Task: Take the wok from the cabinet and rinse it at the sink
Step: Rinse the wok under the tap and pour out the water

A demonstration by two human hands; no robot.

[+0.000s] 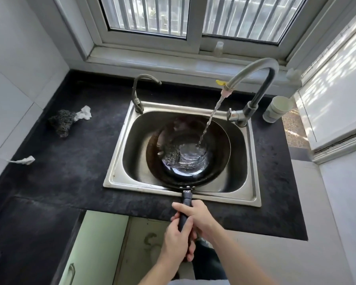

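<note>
Two hands are gripping the wok (216, 161) handle together, right hand (199, 215) ahead of left hand (176, 239); tap (265, 87) is pouring water (211, 116) into it, in sink (115, 167).

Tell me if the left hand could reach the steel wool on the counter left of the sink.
Probably yes, once it lets go: the left hand grips the wok handle, as does the right hand. The steel wool lies on bare counter, nothing standing between.
</note>
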